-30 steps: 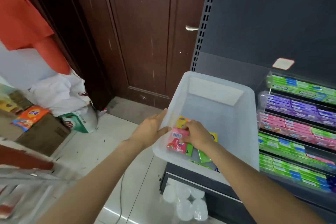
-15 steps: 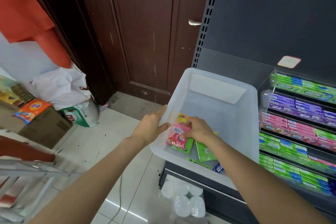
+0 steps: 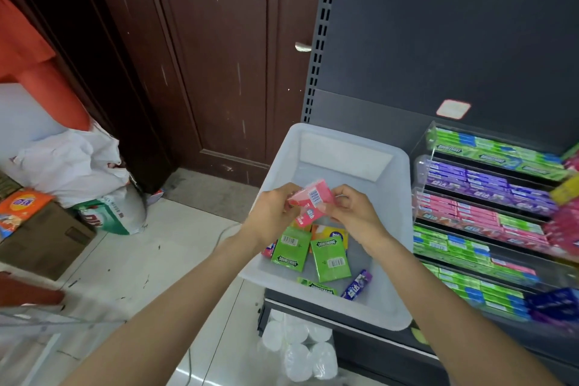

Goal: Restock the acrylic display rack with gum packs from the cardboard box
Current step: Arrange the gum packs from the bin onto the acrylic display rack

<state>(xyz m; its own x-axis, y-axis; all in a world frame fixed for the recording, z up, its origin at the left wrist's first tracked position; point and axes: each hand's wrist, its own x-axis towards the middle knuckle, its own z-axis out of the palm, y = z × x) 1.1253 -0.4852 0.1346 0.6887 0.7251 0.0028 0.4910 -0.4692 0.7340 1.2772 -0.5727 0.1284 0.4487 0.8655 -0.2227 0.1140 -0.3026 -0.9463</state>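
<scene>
Pink pack point(image 3: 310, 200) pinched between left hand point(image 3: 272, 213) and right hand point(image 3: 352, 213) fingers over bin point(image 3: 398, 229), likely opening or orienting it for rack point(image 3: 421, 166).

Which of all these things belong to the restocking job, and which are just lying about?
Part of the job:
- pink gum multipack, held by left hand and right hand
- translucent white plastic bin
- green gum multipacks
- tiered clear acrylic rack

Lying about:
- orange detergent bag
- brown cardboard box
- white plastic bag
- paper rolls
</scene>
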